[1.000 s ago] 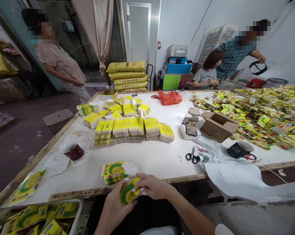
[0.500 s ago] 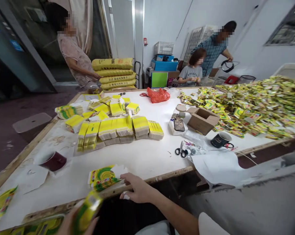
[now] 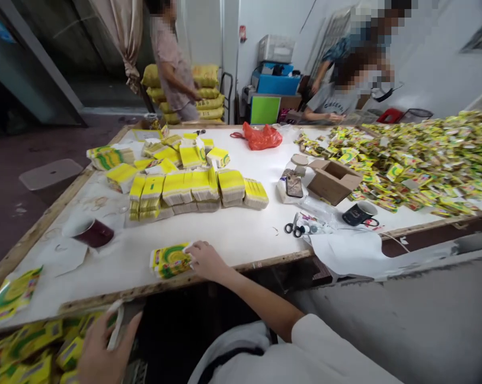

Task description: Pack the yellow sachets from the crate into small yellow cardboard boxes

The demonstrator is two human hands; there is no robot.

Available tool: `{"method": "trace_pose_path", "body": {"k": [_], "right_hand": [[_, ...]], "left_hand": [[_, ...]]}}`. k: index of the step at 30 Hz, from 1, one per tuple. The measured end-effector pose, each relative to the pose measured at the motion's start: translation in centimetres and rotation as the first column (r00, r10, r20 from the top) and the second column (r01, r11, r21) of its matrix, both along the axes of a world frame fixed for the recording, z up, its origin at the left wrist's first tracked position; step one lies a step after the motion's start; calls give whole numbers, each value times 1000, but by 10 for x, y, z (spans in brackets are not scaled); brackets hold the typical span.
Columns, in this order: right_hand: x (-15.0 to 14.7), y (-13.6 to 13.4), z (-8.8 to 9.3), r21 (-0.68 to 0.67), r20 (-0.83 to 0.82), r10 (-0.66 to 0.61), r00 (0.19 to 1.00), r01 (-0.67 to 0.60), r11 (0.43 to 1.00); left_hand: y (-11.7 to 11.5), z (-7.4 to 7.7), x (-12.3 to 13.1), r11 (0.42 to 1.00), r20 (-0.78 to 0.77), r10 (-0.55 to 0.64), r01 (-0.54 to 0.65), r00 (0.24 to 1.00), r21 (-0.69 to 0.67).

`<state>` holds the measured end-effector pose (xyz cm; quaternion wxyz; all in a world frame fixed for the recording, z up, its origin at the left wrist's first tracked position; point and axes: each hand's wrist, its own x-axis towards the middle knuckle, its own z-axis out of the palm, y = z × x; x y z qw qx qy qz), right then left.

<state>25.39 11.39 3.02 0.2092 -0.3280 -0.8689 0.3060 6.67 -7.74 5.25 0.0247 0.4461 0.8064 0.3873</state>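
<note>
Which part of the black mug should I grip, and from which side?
Its handle looks best, with the right hand coming from the right: the black mug stands mouth up, and the handle loops out on its right, away from the cardboard box.

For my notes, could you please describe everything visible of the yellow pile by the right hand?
The yellow pile lies flat on the white table, near its wooden edge. Its top shows a green swirl and small, reddish blurred print. The material looks like paper or film; I can't tell which. The right hand touches its right end, partly hiding it.
</note>
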Motion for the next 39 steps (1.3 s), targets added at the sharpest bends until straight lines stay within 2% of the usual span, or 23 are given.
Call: {"method": "trace_pose_path", "body": {"k": [2, 5, 10, 13, 20, 23, 27, 33, 39], "right_hand": [[0, -1, -5, 5, 15, 5, 1000, -5, 1000], [14, -1, -11, -6, -7, -75, 997, 75, 997], [36, 5, -13, 24, 22, -115, 993, 115, 993], [35, 6, -14, 31, 39, -108, 993, 107, 994], [31, 1, -14, 21, 14, -65, 998, 64, 998], [43, 1, -9, 21, 3, -59, 998, 59, 998], [67, -5, -4, 6, -48, -120, 992, 120, 993], [95, -18, -2, -54, -83, -203, 976, 199, 978], [101, -27, -2, -76, -69, -197, 978, 191, 979]], "left_hand": [[5, -6, 6, 996, -39, -87, 89, 995, 29], [9, -14, 10, 983, -73, -175, 179, 982, 50], [5, -33, 7, 994, 21, -92, 93, 996, -48], [5, -39, 8, 990, 104, -98, 108, 990, -87], [3, -33, 10, 978, 190, -112, 142, 975, -151], [1, -37, 9, 968, 182, -172, 200, 968, -150], [1, -45, 13, 959, 186, -238, 261, 953, -113], [5, -39, 26, 952, 202, -277, 297, 939, -76], [7, -38, 29, 934, 187, -327, 347, 926, -86]]}}
